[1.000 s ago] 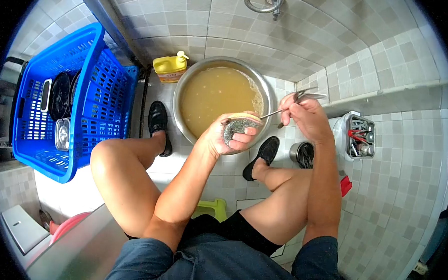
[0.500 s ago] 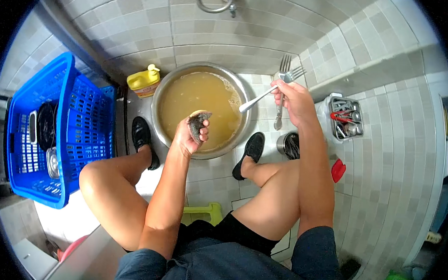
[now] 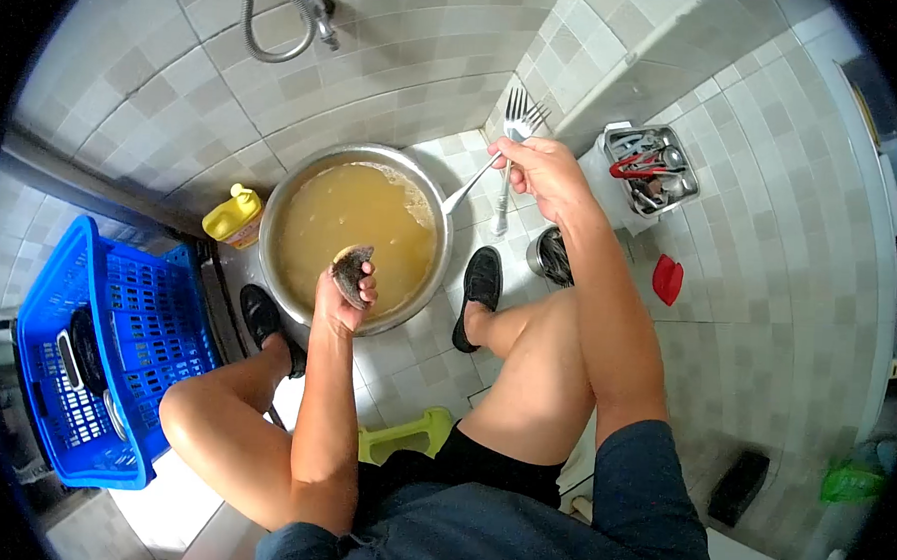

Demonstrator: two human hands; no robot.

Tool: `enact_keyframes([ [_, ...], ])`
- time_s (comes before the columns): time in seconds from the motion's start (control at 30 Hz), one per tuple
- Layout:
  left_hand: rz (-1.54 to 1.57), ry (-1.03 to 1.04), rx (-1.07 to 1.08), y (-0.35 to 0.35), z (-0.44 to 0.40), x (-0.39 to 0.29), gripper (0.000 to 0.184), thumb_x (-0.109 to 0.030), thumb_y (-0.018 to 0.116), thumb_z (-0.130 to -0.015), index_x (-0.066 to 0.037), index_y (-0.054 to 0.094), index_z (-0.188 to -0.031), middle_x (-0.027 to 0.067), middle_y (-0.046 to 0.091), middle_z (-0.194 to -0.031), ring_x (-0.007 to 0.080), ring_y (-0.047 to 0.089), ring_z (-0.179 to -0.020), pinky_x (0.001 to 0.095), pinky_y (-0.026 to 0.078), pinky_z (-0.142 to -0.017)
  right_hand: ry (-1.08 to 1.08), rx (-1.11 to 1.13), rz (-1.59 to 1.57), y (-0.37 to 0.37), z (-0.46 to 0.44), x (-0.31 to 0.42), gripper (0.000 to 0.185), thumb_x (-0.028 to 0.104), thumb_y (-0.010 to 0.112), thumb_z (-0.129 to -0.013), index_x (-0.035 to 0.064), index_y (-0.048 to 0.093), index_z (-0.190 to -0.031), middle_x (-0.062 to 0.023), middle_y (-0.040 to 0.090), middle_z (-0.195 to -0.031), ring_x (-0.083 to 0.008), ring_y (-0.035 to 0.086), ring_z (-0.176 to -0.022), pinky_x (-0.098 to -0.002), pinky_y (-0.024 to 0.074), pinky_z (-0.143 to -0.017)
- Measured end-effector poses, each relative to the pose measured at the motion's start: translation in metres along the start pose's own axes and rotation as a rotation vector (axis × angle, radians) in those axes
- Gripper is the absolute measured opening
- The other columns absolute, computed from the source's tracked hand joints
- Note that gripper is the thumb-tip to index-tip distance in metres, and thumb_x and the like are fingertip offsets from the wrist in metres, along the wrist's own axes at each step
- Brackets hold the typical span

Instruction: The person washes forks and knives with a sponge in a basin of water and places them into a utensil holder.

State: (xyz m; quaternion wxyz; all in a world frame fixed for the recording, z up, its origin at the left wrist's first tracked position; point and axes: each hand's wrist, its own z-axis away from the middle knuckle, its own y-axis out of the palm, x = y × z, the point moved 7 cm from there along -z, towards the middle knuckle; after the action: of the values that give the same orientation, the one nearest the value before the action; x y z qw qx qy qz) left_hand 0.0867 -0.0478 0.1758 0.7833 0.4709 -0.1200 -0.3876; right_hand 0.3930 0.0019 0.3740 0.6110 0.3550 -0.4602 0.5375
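My left hand [image 3: 335,307] is closed around a dark scrubbing sponge [image 3: 351,275] with a yellowish edge, above the near side of a wide metal basin [image 3: 444,255]. Cloudy yellow-brown water [image 3: 356,216] fills much of that basin. Beyond its right rim, my right hand [image 3: 548,174] grips two forks [image 3: 516,129] that cross each other. Their tines point up and away. One handle slants down-left to the basin rim in view, the other hangs over the floor tiles.
A blue crate [image 3: 151,332] with dishes stands left, a yellow bottle [image 3: 236,216] beside the basin. Right are a cutlery-filled container [image 3: 654,169], a metal canister [image 3: 542,254] and a red object [image 3: 668,280]. A hose [image 3: 278,54] hangs on the wall. Beneath me is a green stool [image 3: 407,436].
The view has turned, so the basin and both hands sit further left in it. Both hands keep their hold on the sponge and the forks.
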Motion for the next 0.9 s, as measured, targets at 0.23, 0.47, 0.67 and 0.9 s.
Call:
enact_keyframes([
  [0.23, -0.009, 0.000, -0.005, -0.003, -0.001, 0.006, 0.039, -0.034, 0.041, -0.099, -0.006, 0.059, -0.118, 0.0109, 0.061, -0.087, 0.0179, 0.050, -0.061, 0.0280, 0.045, -0.048, -0.122, -0.063, -0.209, -0.048, 0.012, 0.007, 0.026, 0.021, 0.065, -0.095, -0.0043, 0.066, -0.100, -0.0098, 0.066, -0.090, -0.0158, 0.063, -0.074, -0.0302, 0.0565, -0.069],
  [0.47, 0.000, -0.002, -0.008, -0.004, 0.002, 0.001, 0.033, -0.031, 0.045, -0.098, -0.007, 0.060, -0.114, 0.0099, 0.062, -0.086, 0.0191, 0.052, -0.060, 0.0299, 0.045, -0.047, -0.174, -0.369, -0.146, -0.161, 0.024, -0.071, 0.029, 0.019, 0.063, -0.094, -0.0103, 0.064, -0.100, -0.0165, 0.067, -0.091, -0.0218, 0.070, -0.078, -0.0320, 0.0601, -0.071],
  [0.67, -0.084, 0.014, -0.097, -0.024, -0.005, -0.002, 0.037, -0.031, 0.042, -0.099, -0.006, 0.060, -0.118, 0.0099, 0.062, -0.086, 0.0200, 0.053, -0.061, 0.0323, 0.046, -0.049, 0.009, -0.652, -0.103, -0.222, 0.052, -0.193, 0.028, 0.019, 0.064, -0.095, -0.0083, 0.062, -0.101, -0.0149, 0.068, -0.094, -0.0229, 0.071, -0.082, -0.0313, 0.0607, -0.071],
  [0.9, -0.162, -0.031, -0.156, -0.048, -0.015, 0.005, 0.036, -0.030, 0.042, -0.099, -0.007, 0.060, -0.120, 0.0104, 0.063, -0.087, 0.0209, 0.056, -0.063, 0.0332, 0.048, -0.049, 0.051, -0.912, -0.301, -0.227, 0.030, -0.299, 0.017, 0.007, 0.066, -0.090, -0.0035, 0.065, -0.103, -0.0125, 0.068, -0.090, -0.0211, 0.070, -0.077, -0.0319, 0.0603, -0.067],
])
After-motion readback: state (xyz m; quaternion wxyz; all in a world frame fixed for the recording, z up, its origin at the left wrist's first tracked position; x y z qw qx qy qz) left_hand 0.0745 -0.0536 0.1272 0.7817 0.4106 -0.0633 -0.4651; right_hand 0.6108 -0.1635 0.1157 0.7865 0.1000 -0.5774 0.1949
